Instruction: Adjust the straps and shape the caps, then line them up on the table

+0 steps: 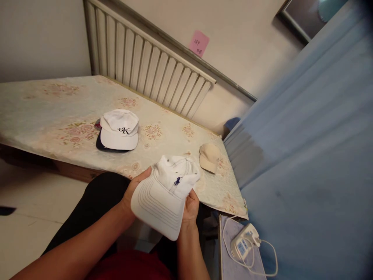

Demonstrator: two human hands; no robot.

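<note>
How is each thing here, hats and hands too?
Rider-logo cap: held, logo showing
Left hand: gripping that cap
Right hand: gripping it too
CK cap: stacked on dark-brimmed cap
Dark-brimmed cap: mostly hidden
Beige cap: lying apart
Pink note: stuck up
Curtain: hanging
Cable: loosely looped

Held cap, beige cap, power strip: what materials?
Held cap: fabric, likely cotton, matte; soft crown, rows of stitching on the brim.
Beige cap: probably fabric too, matte; no visible shine, but too small to make out any weave.
Power strip: likely hard plastic, smooth; rigid, boxy white casing.
</note>
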